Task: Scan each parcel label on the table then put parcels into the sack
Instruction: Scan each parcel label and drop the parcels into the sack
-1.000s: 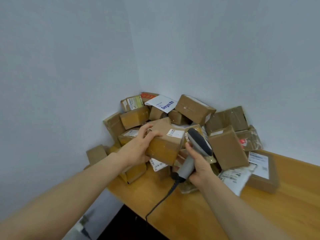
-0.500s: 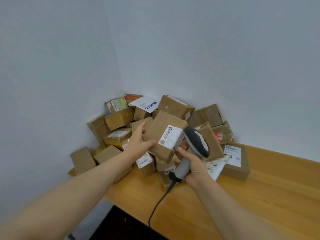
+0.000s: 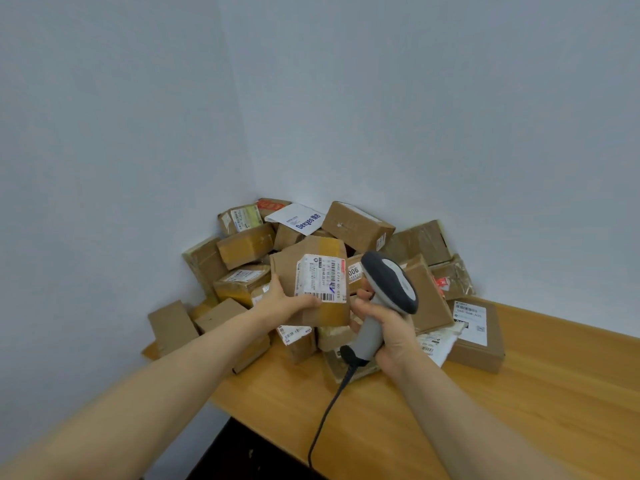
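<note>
Left hand (image 3: 287,304) grips the parcel (image 3: 313,278) — label (image 3: 321,278) upright, facing back; scanner (image 3: 388,299), clasped in right hand (image 3: 391,336), sits just right of it.

Held labelled parcel (image 3: 309,257) in left hand (image 3: 283,305); gripped corded scanner (image 3: 389,284) in right hand (image 3: 394,332) just beside it, above parcel pile (image 3: 358,225) on table (image 3: 502,417).

The held parcel (image 3: 313,251) you grip bears a white label (image 3: 320,278) with barcodes and print too small to read. Just right of the held parcel, a small label (image 3: 354,273) shows "006". Above and behind it, a white mailer (image 3: 298,219) reads "Deeyeo" in blue. Well to its right, the sheet label (image 3: 470,320) on a flat box (image 3: 495,344) is illegible.
</note>
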Available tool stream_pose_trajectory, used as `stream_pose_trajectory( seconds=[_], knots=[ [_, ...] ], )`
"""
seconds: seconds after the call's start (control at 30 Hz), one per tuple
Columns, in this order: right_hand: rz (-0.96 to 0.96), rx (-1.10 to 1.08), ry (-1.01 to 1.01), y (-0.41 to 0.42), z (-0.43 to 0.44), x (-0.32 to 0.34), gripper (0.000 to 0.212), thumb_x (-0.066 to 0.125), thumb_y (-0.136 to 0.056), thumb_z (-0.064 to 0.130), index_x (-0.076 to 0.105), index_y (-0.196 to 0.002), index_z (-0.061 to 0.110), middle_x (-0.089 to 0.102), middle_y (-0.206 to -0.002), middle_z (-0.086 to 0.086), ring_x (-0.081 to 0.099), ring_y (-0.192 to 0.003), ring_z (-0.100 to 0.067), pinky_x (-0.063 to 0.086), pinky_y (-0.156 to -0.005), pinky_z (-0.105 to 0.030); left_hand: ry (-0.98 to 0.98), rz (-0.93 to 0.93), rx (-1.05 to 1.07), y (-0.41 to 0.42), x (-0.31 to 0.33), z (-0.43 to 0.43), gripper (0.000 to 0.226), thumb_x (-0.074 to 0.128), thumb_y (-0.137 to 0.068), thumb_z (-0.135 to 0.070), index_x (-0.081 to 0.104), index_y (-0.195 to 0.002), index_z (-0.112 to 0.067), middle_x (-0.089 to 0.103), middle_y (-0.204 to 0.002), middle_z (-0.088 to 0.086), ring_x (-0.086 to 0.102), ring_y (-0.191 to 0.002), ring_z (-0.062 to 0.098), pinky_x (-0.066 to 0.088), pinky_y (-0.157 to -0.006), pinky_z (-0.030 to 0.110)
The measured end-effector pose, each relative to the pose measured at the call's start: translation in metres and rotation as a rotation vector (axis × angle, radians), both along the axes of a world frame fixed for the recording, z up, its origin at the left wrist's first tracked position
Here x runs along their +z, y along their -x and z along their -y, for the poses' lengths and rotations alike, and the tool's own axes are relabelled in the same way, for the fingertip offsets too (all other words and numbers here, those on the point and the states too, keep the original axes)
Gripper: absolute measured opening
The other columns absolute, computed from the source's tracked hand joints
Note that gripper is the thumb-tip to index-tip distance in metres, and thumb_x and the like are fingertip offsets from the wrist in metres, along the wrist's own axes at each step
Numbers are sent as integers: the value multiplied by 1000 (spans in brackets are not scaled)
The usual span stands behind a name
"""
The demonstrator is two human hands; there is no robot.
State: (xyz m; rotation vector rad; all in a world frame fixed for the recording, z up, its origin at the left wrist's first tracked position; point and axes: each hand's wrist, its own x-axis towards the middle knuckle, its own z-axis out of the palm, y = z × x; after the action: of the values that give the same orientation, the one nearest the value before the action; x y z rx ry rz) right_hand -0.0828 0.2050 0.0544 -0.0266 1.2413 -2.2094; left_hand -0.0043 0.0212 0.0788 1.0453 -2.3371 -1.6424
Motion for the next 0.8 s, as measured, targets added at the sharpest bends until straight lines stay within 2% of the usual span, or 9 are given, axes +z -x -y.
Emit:
stream_pose_trajectory(
  seconds=[0.1,0.17,0.3,0.4,0.47,0.53,0.6,0.73,0.8],
  knots=[
    [104,-16,30,-6,5,-1,27,77,-70,-2,68,-93,10,68,-101,-17,64,-93,-32,53,-83,-48,-265,-181,60,-12,0,0,126,84,-51,-41,2,-147,-40,45,-140,1,52,-118,26,51,-94,47],
    [150,16,34,-15,9,-2,42,82,-60,9,68,-99,10,68,-104,-18,64,-92,-33,55,-75,-45,-373,-221,10,-19,-1,-3,113,84,-57,-35,9,-142,-46,53,-131,1,57,-114,28,54,-89,49],
    [204,-15,91,-32,20,3,78,91,-48,20,64,-119,8,70,-113,-17,64,-107,-38,51,-89,-61,-513,-273,-18,-30,-8,-5,97,89,-49,-35,33,-128,-42,57,-129,6,58,-115,34,49,-94,57],
    [202,-37,116,-37,27,5,113,101,-21,27,60,-125,13,70,-115,-16,64,-108,-38,49,-88,-66,-565,-290,-28,-37,-12,-6,89,89,-47,-34,39,-121,-40,57,-127,8,58,-114,35,48,-94,60],
    [200,-19,127,-41,29,6,107,100,-25,25,60,-124,13,69,-115,-16,64,-109,-37,49,-88,-66,-596,-271,-33,-42,-14,-6,95,89,-47,-32,37,-127,-36,57,-127,10,58,-114,36,48,-94,60],
    [187,-7,110,-46,31,8,81,93,-44,18,63,-119,12,70,-114,-16,63,-110,-36,48,-90,-66,-621,-250,-66,-47,-12,-5,98,90,-47,-34,39,-131,-32,57,-127,10,57,-116,35,49,-93,57],
    [181,3,77,-46,32,7,67,88,-52,16,65,-115,13,70,-113,-16,63,-110,-37,47,-91,-67,-553,-221,-102,-55,-1,2,98,88,-44,-47,47,-131,-28,60,-125,9,56,-117,30,50,-91,51],
    [130,51,14,-46,34,7,81,93,-44,22,62,-119,14,70,-114,-17,62,-110,-39,48,-92,-65,-372,-174,-24,-73,32,48,104,82,-24,-71,56,-117,-33,58,-127,7,47,-123,27,24,-112,56],
    [115,97,-9,-48,36,7,95,98,-31,26,63,-118,12,71,-111,-17,63,-108,-38,52,-89,-60,-313,-77,-99,-82,48,70,106,83,-23,-71,58,-119,-32,61,-126,7,51,-122,26,24,-112,57]
  ],
)
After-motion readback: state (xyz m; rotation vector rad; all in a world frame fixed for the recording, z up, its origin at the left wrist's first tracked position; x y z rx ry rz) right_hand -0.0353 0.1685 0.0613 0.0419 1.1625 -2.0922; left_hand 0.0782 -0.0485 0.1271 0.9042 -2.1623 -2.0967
